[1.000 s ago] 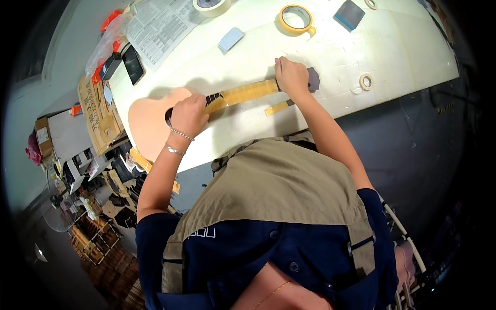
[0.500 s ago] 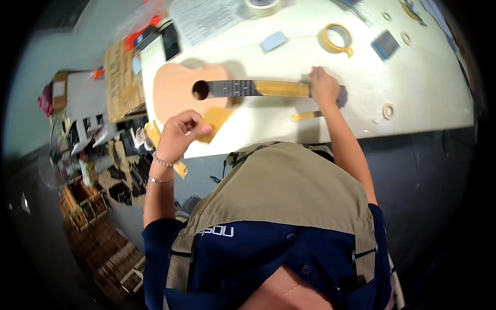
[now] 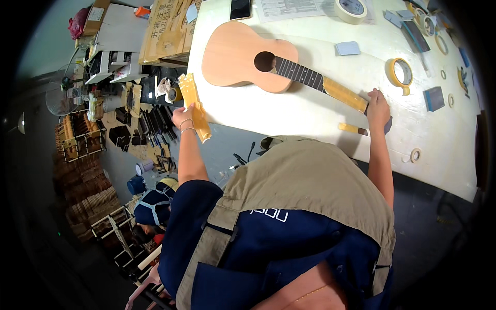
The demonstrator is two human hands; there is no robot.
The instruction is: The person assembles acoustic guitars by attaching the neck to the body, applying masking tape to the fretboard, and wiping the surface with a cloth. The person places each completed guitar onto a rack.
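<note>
Nearest, a khaki apron [image 3: 310,175] covers the wearer's navy shirt [image 3: 191,222]; past it on the left, the left hand [image 3: 183,118] reaches to the near left corner of the pale counter [image 3: 248,113], against yellow tape strips [image 3: 190,93] that lie along the edge; its fingers meet or overlap the strips, though I cannot tell whether that grip is pinching one; a small tape ring [image 3: 412,153] lies near the counter's front edge on the right; just left of the right wrist is a short dark piece [image 3: 361,130] with yellow tape over one end; the right hand [image 3: 380,109] has its grip closed round the neck of a pale wooden ukulele [image 3: 232,57], just short of the dark headstock [image 3: 388,125]; the ukulele lies face up across the counter, body to the left, neck slanting down toward the right; yellow masking tape [image 3: 345,94] covers the fretboard [image 3: 302,74] next to that hand, while dark frets show from there to the sound hole; beyond the neck sit a grey block [image 3: 434,98], a yellow tape roll [image 3: 391,73] and a blue-grey pad [image 3: 347,48]; farther back are a wide pale tape roll [image 3: 349,17], a printed sheet [image 3: 289,11] and a phone [image 3: 240,9]; off the counter's left side stands a cardboard box [image 3: 165,31].
</note>
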